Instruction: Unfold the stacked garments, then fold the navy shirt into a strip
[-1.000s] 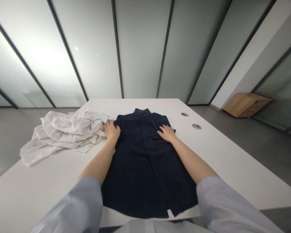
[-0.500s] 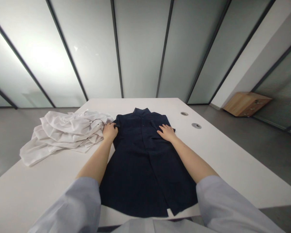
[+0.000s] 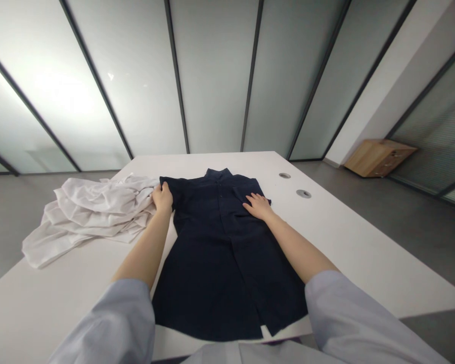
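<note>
A dark navy short-sleeved shirt (image 3: 212,263) lies front side up, its collar at the far end and its hem near me. My left hand (image 3: 162,197) pinches the end of its left-side sleeve, which is drawn out sideways and slightly raised. On the right part of the chest, near the pocket, my right hand (image 3: 258,206) lies flat with fingers spread. Right beside my left hand is a heap of white cloth (image 3: 94,212), loosely crumpled.
The shirt and cloth lie on a white table (image 3: 349,263). Two round cable grommets, a far one (image 3: 284,175) and a nearer one (image 3: 304,193), sit in its right side. A wooden cabinet (image 3: 379,157) stands on the floor at right. Frosted glass panels (image 3: 212,76) rise behind.
My left hand has moved left, pulling the sleeve outward and straightening it. My right hand stays on the shirt's chest. The whole view has shifted slightly.
</note>
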Tool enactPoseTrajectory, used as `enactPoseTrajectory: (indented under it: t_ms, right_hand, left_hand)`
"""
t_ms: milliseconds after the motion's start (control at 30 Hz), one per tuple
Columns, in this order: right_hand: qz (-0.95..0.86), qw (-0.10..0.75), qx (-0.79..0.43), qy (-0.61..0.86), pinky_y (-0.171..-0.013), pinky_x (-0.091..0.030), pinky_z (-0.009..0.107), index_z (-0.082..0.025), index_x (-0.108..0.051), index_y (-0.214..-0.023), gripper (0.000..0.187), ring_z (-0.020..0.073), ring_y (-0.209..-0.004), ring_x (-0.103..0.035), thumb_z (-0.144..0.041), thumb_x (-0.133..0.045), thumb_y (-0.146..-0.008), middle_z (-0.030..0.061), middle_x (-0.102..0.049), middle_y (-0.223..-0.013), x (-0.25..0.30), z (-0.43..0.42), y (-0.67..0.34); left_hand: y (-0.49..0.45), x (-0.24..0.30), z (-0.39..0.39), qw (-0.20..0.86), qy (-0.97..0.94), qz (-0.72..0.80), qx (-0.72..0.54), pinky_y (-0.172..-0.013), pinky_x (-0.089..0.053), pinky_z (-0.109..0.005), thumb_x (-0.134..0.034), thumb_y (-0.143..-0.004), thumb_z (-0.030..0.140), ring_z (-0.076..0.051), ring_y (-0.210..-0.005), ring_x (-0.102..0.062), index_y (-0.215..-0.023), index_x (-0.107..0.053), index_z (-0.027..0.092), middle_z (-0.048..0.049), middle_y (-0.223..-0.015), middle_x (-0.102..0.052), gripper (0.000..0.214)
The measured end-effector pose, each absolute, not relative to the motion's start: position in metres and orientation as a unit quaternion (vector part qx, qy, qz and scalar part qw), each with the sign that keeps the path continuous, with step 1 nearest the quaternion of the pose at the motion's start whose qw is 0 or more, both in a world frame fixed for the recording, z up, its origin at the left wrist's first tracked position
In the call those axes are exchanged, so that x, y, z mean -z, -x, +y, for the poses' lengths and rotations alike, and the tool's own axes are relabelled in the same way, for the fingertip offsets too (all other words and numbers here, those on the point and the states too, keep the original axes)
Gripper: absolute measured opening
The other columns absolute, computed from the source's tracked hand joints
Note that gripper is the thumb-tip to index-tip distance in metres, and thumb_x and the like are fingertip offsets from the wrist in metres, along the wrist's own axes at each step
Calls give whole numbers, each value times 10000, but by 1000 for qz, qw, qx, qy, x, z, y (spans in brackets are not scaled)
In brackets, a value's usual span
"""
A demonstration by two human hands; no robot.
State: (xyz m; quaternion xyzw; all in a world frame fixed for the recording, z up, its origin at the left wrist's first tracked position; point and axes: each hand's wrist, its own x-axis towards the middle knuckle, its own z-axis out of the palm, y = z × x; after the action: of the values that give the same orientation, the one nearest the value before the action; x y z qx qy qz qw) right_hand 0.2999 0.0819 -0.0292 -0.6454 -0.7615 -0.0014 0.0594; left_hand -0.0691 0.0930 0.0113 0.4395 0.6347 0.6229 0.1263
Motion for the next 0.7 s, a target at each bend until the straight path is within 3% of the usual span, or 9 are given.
enactPoseTrajectory:
  t_ms: [133, 200, 300, 367, 467, 600, 700]
  right_hand:
    - [-758, 58, -4, 649, -1121, -235, 468, -197, -434, -1439, 624, 318, -1390, -313, -556, -316, -942, 123, -358, -1521, 27, 81, -299]
    - [-757, 55, -5, 651, -1122, -232, 467, -198, -428, -1442, 623, 316, -1392, -311, -553, -316, -942, 120, -357, -1522, 27, 81, -299]
    - [-758, 51, -5, 651, -1122, -230, 467, -200, -418, -1448, 623, 316, -1394, -306, -548, -311, -943, 115, -358, -1523, 26, 81, -299]
    - [-759, 51, -7, 649, -1122, -229, 469, -203, -413, -1451, 622, 315, -1396, -304, -545, -304, -942, 113, -355, -1525, 27, 81, -299]
    - [-760, 52, -10, 647, -1124, -222, 477, -208, -414, -1449, 619, 315, -1398, -300, -542, -297, -941, 112, -350, -1528, 27, 81, -299]
    - [-757, 53, -10, 651, -1129, -210, 476, -200, -418, -1446, 621, 314, -1403, -288, -544, -298, -943, 116, -343, -1531, 26, 79, -297]
    - [-758, 53, -10, 650, -1139, -193, 461, -186, -371, -1473, 639, 303, -1432, -223, -541, -297, -946, 116, -290, -1556, 24, 77, -296]
  left_hand:
    - [48, -26, 103, 196, -476, 628, -584, -585, -454, -272, -482, -830, 355, -175, -658, -561, -778, -607, 154, -9, -627, -548, 242]
    - [32, -34, 108, 286, -538, 592, -527, -631, -489, -283, -492, -836, 349, -179, -710, -605, -973, -634, 140, -35, -729, -627, 287]
    - [11, -42, 110, 340, -637, 540, -433, -821, -511, -325, -462, -866, 292, -179, -932, -644, -1327, -492, 171, -94, -1079, -681, 477]
    - [0, -41, 106, 273, -696, 547, -377, -951, -467, -347, -440, -866, 243, -190, -1087, -606, -1397, -433, 169, -106, -1249, -628, 537]
    - [-10, -28, 93, 123, -778, 563, -251, -1068, -378, -359, -443, -856, 251, -223, -1215, -536, -1344, -519, 143, -105, -1326, -586, 505]
    - [-12, 1, 75, 4, -809, 579, -101, -1141, -247, -434, -429, -897, 452, -289, -1364, -374, -1371, -503, 173, -112, -1451, -469, 555]
    - [-9, 15, 71, 0, -779, 624, -58, -1152, -184, -489, -316, -921, 559, -304, -1434, -238, -1441, -415, 204, -106, -1539, -335, 638]
